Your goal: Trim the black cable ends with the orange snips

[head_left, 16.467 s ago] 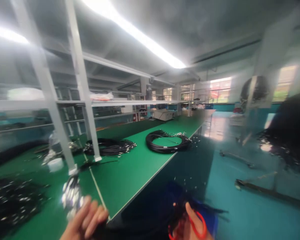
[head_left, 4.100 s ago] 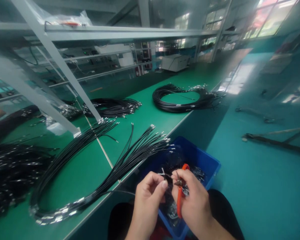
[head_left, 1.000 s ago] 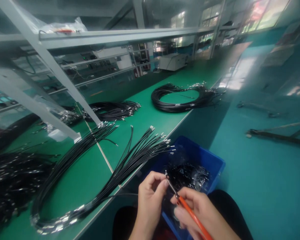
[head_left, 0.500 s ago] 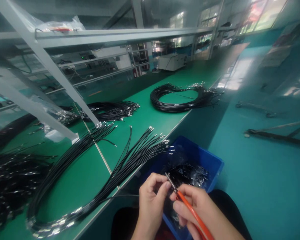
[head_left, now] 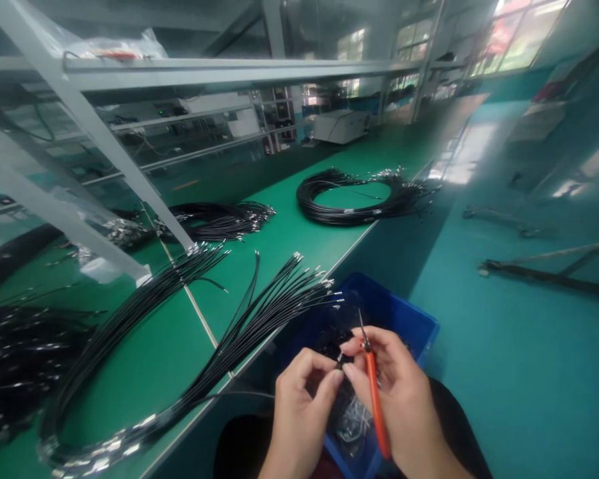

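Note:
Above the blue bin (head_left: 426, 332), my left hand (head_left: 302, 402) pinches the end of a thin black cable (head_left: 244, 393) between thumb and forefinger. That cable runs left to a looped bundle of black cables (head_left: 262, 326) with metal-tipped ends on the bench edge. My right hand (head_left: 404, 399) grips slim pointed pliers (head_left: 373, 392) with orange handles, their tips angled up and away. Its thumb and forefinger meet the left fingertips at the cable end, where a small shiny piece shows. Fingers hide most of that piece.
The green bench (head_left: 264, 263) carries a coiled cable bundle (head_left: 344, 216), another bundle (head_left: 224, 219) and a dark heap of cables (head_left: 34, 372). Grey shelf posts (head_left: 104, 143) rise from it. Black and clear scraps lie in the bin. A wheeled stand's leg (head_left: 539, 274) is on the floor at right.
The pliers have swung from pointing at the left fingertips to pointing upward in my right palm. My right thumb and forefinger have moved in to the cable end.

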`<state>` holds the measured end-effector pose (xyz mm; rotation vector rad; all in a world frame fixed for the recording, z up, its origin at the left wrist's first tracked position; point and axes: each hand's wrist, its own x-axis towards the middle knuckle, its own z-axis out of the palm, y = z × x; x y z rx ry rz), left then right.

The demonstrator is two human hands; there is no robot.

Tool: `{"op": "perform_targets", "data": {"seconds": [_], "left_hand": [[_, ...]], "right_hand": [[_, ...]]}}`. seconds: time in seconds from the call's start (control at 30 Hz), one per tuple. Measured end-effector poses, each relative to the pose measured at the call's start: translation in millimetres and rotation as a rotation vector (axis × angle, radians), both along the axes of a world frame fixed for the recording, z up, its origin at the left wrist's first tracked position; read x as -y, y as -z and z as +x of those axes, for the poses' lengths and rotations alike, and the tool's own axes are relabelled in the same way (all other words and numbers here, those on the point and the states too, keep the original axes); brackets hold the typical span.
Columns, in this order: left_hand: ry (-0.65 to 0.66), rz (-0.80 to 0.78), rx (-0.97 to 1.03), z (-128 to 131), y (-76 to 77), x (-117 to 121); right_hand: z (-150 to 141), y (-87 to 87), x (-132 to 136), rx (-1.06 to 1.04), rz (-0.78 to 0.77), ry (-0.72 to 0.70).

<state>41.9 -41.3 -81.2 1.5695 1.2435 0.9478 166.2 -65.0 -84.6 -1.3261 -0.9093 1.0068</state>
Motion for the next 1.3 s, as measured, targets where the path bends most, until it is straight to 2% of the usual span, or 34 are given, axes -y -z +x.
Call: {"op": "perform_targets", "data": {"seconds": [0.2, 0.4, 0.67, 0.83, 1.07, 1.3], "left_hand": [[0.015, -0.041, 0.051, -4, -3.0, 4], [0.073, -0.2, 0.243, -11, -5.1, 0], [0.109, -0.252, 0.346, -12, -3.3, -2], [0.111, -0.253, 0.331, -11, -5.0, -1], [0.056, -0.249, 0.332, -10, -5.4, 0], [0.133, -0.306, 0.458, -17, -2.9, -4]], "right_hand": [[-9, -3.8, -5, 0.024, 0.012, 0.04], [-3, 3.6, -4, 0.054, -0.05, -0.043], [4, -8.2, -6, -0.118, 0.031, -0.132], [0, -9.4, -5, -0.069, 0.025, -0.124], [-5, -3.0, -1, -0.024, -0.008, 0.004], [10, -8.3, -3, -0.226, -0.028, -0.142]]}}
